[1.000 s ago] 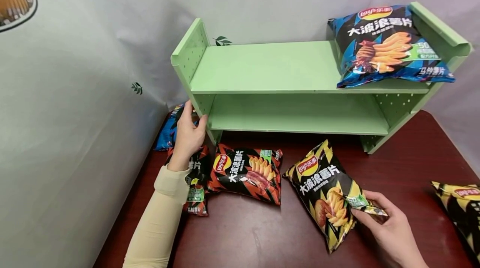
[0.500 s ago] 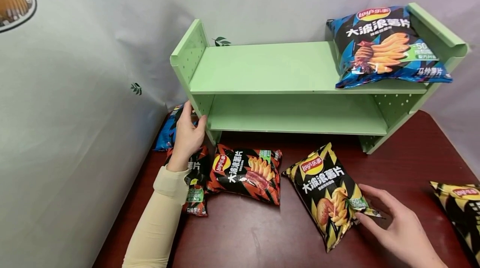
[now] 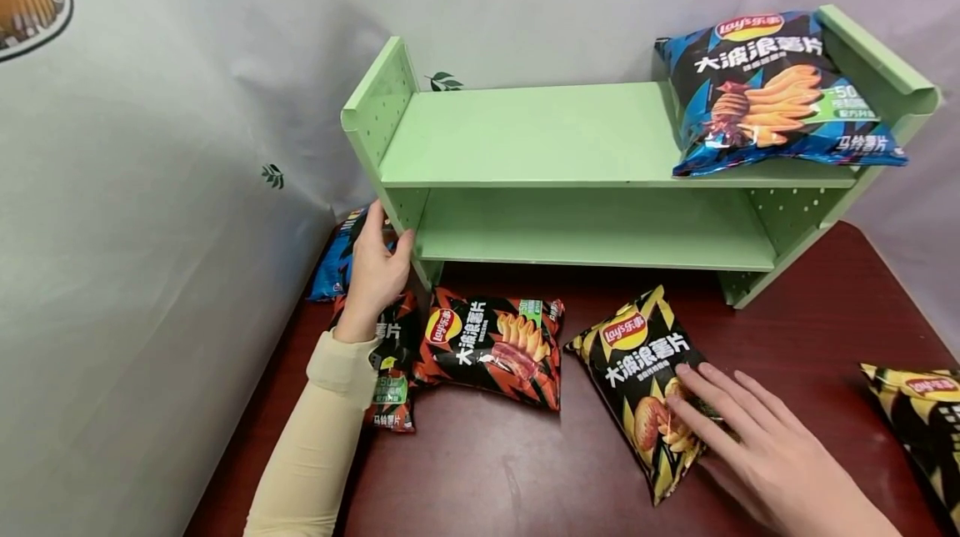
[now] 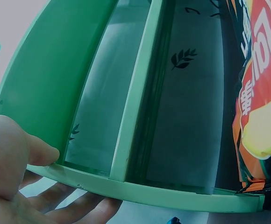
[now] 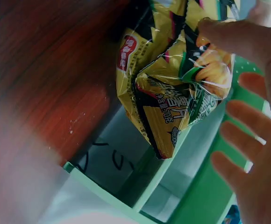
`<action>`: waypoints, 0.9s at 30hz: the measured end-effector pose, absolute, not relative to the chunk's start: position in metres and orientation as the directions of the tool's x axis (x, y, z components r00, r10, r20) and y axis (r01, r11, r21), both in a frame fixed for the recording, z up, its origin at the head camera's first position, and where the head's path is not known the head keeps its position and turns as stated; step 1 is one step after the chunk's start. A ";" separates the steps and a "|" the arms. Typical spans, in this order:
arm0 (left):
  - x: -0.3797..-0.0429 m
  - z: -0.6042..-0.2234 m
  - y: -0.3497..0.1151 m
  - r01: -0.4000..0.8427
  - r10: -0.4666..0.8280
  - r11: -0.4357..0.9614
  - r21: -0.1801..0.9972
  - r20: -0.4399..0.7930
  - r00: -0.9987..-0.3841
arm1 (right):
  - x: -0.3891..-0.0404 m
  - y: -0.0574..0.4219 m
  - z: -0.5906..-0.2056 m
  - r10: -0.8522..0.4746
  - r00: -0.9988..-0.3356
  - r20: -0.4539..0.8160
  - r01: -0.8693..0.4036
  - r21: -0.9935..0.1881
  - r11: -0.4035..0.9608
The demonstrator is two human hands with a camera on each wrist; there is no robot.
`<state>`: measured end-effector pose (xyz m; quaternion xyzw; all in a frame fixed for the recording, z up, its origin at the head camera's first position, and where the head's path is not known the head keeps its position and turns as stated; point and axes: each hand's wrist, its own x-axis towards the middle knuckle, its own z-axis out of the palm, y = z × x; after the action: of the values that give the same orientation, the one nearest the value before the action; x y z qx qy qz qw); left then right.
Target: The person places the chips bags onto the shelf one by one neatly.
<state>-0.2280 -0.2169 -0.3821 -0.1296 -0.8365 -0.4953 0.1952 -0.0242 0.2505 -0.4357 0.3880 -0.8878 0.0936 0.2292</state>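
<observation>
My left hand (image 3: 381, 272) grips the left side panel of a green two-tier shelf (image 3: 517, 137). In the left wrist view the thumb lies on the panel's inner face and the fingers pass around its outside. My right hand (image 3: 765, 441) reaches over the lower right of a yellow-and-black potato chip bag (image 3: 637, 353), its fingers spread and nearly straight. From the right wrist, the thumb overlaps the front of that bag and the other fingers stand apart from it. The bag lies tilted on the dark red table, in front of the shelf.
A blue chip bag (image 3: 757, 95) lies on the top tier's right end. Red-and-black chip bags (image 3: 491, 349) lie left on the table (image 3: 450, 479), one partly behind my left arm. Another blue bag (image 3: 330, 266) sits behind my left hand; a second yellow bag (image 3: 918, 420) is far right.
My right hand has let go of the yellow bag's crumpled lower right corner and moved up and left over its front, fingers spreading. My left hand stays on the shelf.
</observation>
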 end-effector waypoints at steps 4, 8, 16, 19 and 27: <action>-0.228 -0.382 -0.217 0.408 0.022 0.480 0.777 0.455 -0.890 | -0.024 0.248 -0.437 -0.703 -0.587 0.402 -0.744 0.074 0.664; -0.228 -0.382 -0.217 0.410 0.021 0.480 0.776 0.457 -0.889 | -0.026 0.246 -0.439 -0.717 -0.604 0.349 -0.744 0.075 0.664; -0.229 -0.383 -0.216 0.417 0.019 0.477 0.774 0.465 -0.885 | -0.035 0.248 -0.445 -0.761 -0.574 0.302 -0.786 0.055 0.615; -0.228 -0.382 -0.216 0.419 0.022 0.469 0.777 0.464 -0.885 | -0.037 0.250 -0.448 -0.758 -0.582 0.295 -0.786 0.034 0.617; -0.228 -0.382 -0.216 0.422 0.022 0.479 0.770 0.470 -0.882 | -0.038 0.248 -0.454 -0.745 -0.602 0.286 -0.774 0.022 0.633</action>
<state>-0.2278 -0.2157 -0.3823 -0.1329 -0.8356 -0.4928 0.2028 -0.0383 0.2476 -0.4543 0.4250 -0.8935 0.0520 0.1356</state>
